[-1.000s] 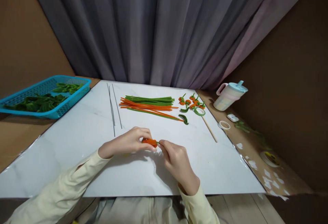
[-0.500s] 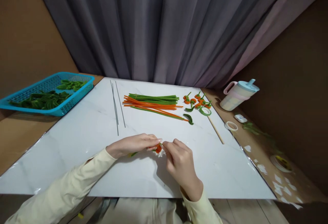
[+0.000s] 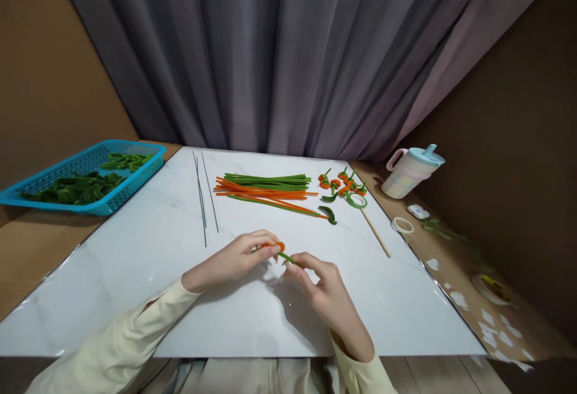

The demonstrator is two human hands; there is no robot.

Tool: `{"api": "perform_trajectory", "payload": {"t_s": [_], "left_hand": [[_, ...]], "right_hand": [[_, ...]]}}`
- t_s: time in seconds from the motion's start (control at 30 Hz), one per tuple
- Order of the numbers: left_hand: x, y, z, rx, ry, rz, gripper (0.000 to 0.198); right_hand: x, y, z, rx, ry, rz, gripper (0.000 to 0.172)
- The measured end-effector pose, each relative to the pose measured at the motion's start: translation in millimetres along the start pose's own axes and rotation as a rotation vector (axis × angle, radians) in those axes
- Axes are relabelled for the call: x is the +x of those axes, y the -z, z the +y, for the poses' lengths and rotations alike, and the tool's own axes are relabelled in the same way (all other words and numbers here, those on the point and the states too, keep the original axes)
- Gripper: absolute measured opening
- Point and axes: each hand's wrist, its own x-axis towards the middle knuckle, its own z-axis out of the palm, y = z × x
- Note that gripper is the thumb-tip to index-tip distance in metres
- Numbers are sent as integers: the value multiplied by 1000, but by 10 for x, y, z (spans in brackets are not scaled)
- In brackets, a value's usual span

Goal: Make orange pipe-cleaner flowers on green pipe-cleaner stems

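My left hand (image 3: 243, 257) pinches a small orange pipe-cleaner piece (image 3: 281, 245) above the white tabletop. A green pipe cleaner (image 3: 287, 257) sticks out of it, and the fingertips of my right hand (image 3: 323, 283) are closed on its end. Fingers partly cover the orange piece. Beyond my hands lie green pipe cleaners (image 3: 270, 181) and orange pipe cleaners (image 3: 261, 190) in a loose bundle. To their right is a cluster of little orange pumpkin-like shapes (image 3: 335, 184) with green stems. Two curled dark green pieces (image 3: 331, 217) lie near them.
Thin dark wires (image 3: 200, 196) lie left of the bundle. A blue basket (image 3: 110, 205) of green pieces stands at far left. On the right are green tape (image 3: 357, 200), a wooden stick (image 3: 375, 233), a white tape roll (image 3: 402, 226), a lidded cup (image 3: 410, 172) and paper scraps (image 3: 460, 300).
My right hand has moved slightly right and down, drawing apart from my left. The green pipe cleaner now shows between them, and the orange piece has turned upward. The view has tilted a little.
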Motion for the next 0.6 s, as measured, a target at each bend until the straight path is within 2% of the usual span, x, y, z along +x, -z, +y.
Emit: {"api": "perform_trajectory", "payload": {"t_s": [0.1, 0.23, 0.33, 0.6], "left_hand": [[-37, -6, -24, 253, -150, 24, 23], [-66, 2, -47, 520, -348, 77, 19], [-76, 26, -33, 656, -470, 97, 16], [-96, 42, -19, 776, -507, 121, 13]], "right_hand": [[-2, 26, -29, 60, 24, -45, 17], [-19, 77, -7, -60, 177, -14, 19], [-33, 138, 24, -128, 203, -6, 21], [-14, 221, 106, -115, 139, -87, 23]]}}
